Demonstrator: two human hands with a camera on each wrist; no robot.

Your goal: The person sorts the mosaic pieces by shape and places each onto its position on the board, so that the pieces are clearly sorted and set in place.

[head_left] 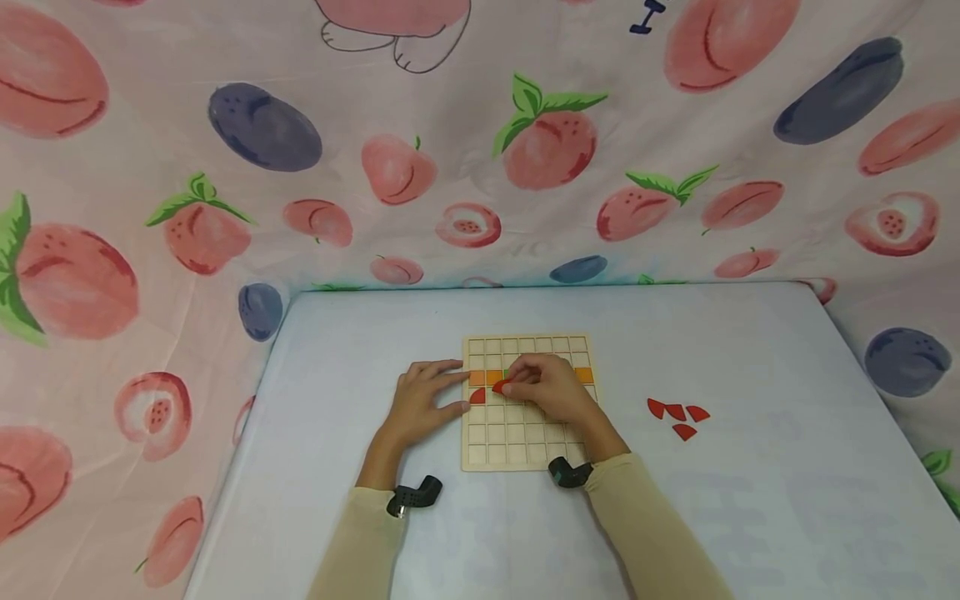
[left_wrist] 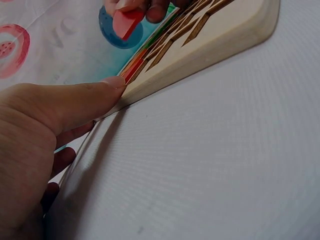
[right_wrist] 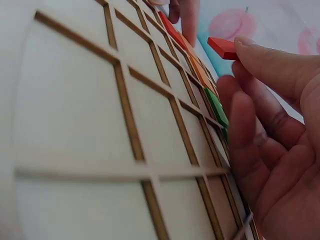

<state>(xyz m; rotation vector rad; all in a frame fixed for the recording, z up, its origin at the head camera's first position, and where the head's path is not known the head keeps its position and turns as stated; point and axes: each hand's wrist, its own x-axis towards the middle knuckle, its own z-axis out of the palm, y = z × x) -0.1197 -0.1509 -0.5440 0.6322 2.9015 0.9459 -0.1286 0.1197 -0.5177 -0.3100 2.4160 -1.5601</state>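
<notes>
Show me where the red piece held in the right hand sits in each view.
Head: red piece below centre, slightly right, pinched by the right hand.
Left wrist: red piece near the top edge, left of centre.
Right wrist: red piece in the upper right.
Shared landmark: wooden grid board, in all three.

Fruit-print cloth (head_left: 450,100) behind and beside white table (head_left: 795,367).

looks like a screened-off tabletop recording booth, whether in a home or a lab impossible to tell; has fruit-printed cloth (head_left: 465,175) on 3 sides, a pale table (head_left: 787,350) enclosed by it, and 2 black wrist cameras (head_left: 429,492).
</notes>
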